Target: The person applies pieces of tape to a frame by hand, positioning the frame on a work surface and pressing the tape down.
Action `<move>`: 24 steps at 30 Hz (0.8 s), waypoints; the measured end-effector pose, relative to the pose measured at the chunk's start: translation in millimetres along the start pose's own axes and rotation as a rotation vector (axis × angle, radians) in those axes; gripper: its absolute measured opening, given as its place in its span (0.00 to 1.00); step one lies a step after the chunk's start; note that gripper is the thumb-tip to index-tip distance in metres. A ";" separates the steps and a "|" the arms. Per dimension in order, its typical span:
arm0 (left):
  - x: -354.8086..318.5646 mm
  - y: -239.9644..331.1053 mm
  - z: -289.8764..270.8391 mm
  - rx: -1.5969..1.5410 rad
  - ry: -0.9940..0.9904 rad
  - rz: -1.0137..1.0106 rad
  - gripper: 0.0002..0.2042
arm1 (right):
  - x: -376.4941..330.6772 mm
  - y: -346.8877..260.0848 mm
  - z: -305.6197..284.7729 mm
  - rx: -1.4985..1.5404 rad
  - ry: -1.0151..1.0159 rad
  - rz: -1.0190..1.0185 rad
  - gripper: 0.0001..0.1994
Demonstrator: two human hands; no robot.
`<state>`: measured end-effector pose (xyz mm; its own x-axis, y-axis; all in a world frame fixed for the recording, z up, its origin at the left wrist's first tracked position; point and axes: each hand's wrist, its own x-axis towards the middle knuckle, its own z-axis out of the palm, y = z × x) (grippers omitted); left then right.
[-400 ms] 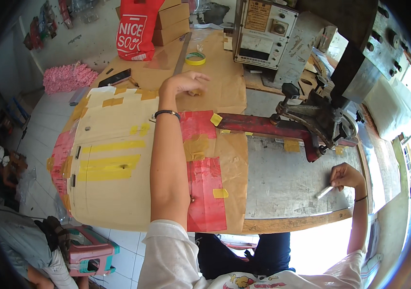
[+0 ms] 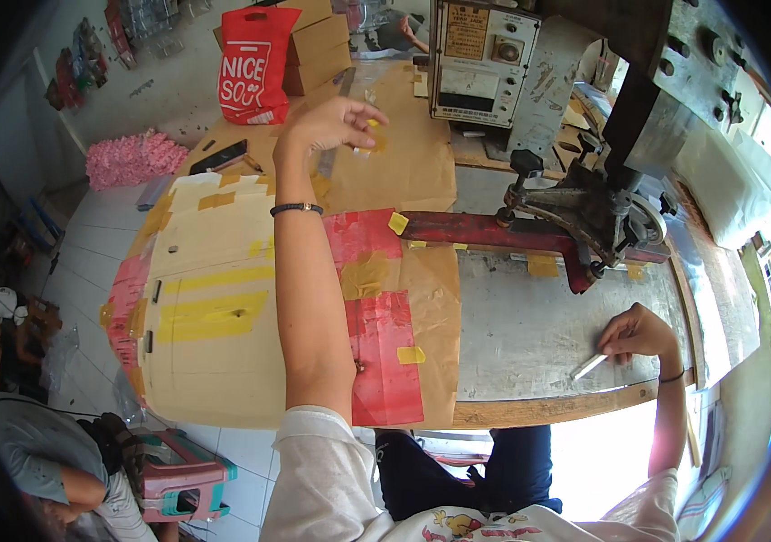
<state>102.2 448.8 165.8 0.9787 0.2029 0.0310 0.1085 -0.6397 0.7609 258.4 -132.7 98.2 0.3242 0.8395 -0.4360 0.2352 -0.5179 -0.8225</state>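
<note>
My left hand (image 2: 338, 125) is over the brown-papered part of the table, its fingers curled. A small yellowish-brown piece shows at the fingertips; I cannot make out what it is. Yellow tape roll (image 2: 374, 122) shows only as a sliver beside the fingers, mostly hidden; whether I touch it I cannot tell. Under my left forearm lies a cream sheet (image 2: 214, 370) with yellow tape strips and red taped parts. At the right, my right hand (image 2: 639, 334) pinches a short, narrow white strip (image 2: 590, 366) just over the grey metal tabletop (image 2: 530, 334).
A machine with a control box (image 2: 480, 63) stands at the back right. Its red arm (image 2: 494, 232) reaches across the tabletop. A red bag (image 2: 256, 68), cardboard boxes (image 2: 320, 54), a phone (image 2: 219, 156) and a pink bundle (image 2: 135, 159) are at the far left. Another person (image 2: 51, 461) is lower left.
My left hand has moved farther away and its fingers have curled, now covering most of the tape roll. The right hand has shifted slightly left, still with the white strip.
</note>
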 end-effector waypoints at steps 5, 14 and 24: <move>-42.9 85.4 -11.4 -0.043 0.173 0.258 0.17 | -12.0 -78.7 51.5 -0.894 0.447 -0.361 0.05; -71.4 229.0 91.8 -0.472 0.496 0.965 0.16 | -18.1 -234.9 55.0 -0.643 0.832 -0.944 0.15; -71.5 241.6 132.4 -0.499 0.576 0.926 0.11 | 26.6 -230.8 39.9 -0.191 0.827 -1.142 0.12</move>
<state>81.5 181.6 261.6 0.4143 0.2010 0.8877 -0.7997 -0.3854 0.4604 176.2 15.7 261.8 0.2928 0.5028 0.8133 0.8244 0.2981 -0.4812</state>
